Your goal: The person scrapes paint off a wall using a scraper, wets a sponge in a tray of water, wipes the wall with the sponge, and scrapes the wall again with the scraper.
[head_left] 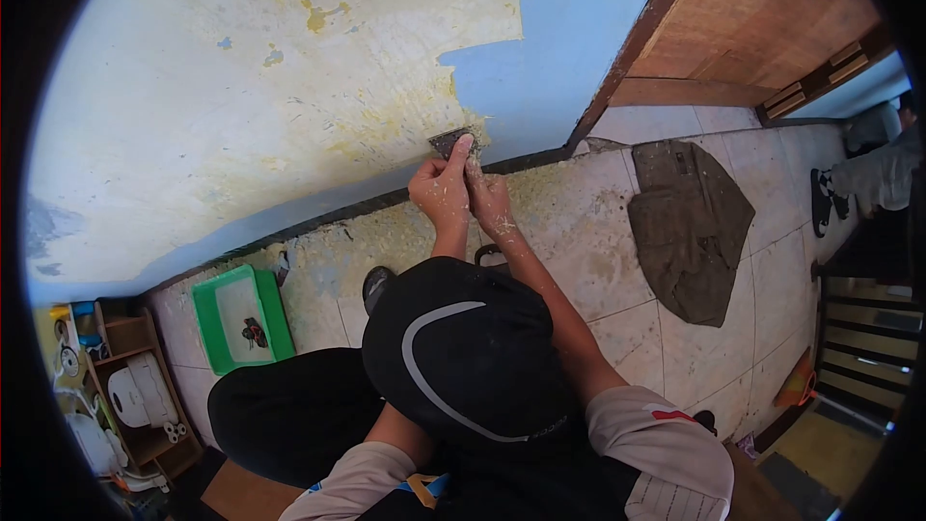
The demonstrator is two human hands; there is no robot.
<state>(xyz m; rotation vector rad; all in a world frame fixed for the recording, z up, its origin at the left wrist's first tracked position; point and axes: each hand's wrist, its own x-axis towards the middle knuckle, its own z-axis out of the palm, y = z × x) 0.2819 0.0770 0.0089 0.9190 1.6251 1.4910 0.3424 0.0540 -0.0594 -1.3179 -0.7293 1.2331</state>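
My left hand (441,191) and my right hand (491,197) are close together, closed around a scraper (446,142). A thumb lies along the scraper's dark flat blade, and the handle is hidden by the fingers. The blade meets the wall (318,87) low down, near the edge between bare yellowish-white plaster and remaining blue paint (540,58). Pale flakes speckle both hands and forearms. A black cap (463,352) with a grey curved stripe covers the lower middle of the view.
Paint crumbs litter the tiled floor (598,232) along the wall. A green tray (275,314) with a small dark object stands at left, near a shelf (135,367). A brown cloth (687,232) lies at right, before a wooden door (762,19). Another person's leg (878,178) shows far right.
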